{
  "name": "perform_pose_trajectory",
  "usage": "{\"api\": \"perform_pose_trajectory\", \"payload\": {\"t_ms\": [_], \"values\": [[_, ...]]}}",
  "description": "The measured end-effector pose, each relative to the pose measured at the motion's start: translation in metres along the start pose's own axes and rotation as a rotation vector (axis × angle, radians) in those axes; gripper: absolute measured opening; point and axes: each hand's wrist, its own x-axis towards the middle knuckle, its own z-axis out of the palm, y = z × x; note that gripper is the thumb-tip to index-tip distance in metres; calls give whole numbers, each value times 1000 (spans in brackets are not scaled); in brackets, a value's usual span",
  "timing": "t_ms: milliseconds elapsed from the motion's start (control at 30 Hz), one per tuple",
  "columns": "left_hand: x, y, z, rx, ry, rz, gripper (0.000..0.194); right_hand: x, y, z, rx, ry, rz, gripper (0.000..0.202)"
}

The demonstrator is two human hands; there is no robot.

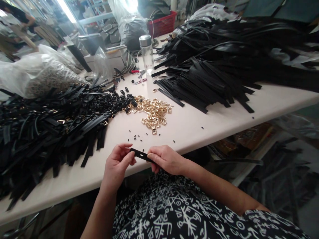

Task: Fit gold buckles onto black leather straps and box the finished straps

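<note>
Between my two hands a black strap (138, 154) with a small oblong slot is stretched just over the table's front edge. My left hand (119, 161) pinches its left end between thumb and fingers. The right part is gripped by my right hand (165, 159), which covers the rest of the strap. Beyond my hands lies a heap of gold-coloured metal buckles (157, 113). Tiny black bits (137, 136) are scattered on the table between the buckles and my hands.
Black straps with buckles (50, 122) pile up at left, beside small black loops (112, 103). A large stack of loose black straps (199, 83) lies at right. A glass bottle (147, 56), a red basket (163, 25) and a plastic bag of rings (47, 73) stand behind.
</note>
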Motion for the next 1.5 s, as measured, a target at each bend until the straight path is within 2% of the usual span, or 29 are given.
{"api": "perform_pose_trajectory", "payload": {"t_ms": [67,200,333,433,600,800,900,1000,1100,1200,1267,1367,1500], "values": [[2,0,3,-74,-13,-56,31,0,0,1,24,19,44,21],[5,-5,11,-210,-16,-182,29,3,0,5,-76,170,14,21],[4,-14,20,-325,-28,-237,32,6,3,11,-206,382,-107,16],[7,-20,22,-343,-32,-224,31,7,9,12,-365,482,-251,10],[14,-21,26,-328,-89,-233,32,5,19,9,-571,547,-366,11],[27,-18,38,-229,-197,-198,30,-1,22,-4,-631,559,-352,14],[47,-17,36,-19,-245,-87,26,-3,30,-20,-635,567,-272,14],[81,-15,26,191,-201,56,24,-4,43,-35,-647,621,-181,16],[123,-14,8,394,-74,178,25,-5,56,-43,-631,670,-128,14],[165,-12,-10,643,122,307,27,-4,63,-43,-641,687,-116,14],[187,-12,-19,761,194,363,30,-4,64,-41,-661,694,-123,15],[207,-12,-22,896,238,395,28,-4,65,-39,-675,698,-137,15],[214,-15,-14,1001,220,358,25,-4,66,-39,-691,698,-149,16]]}}
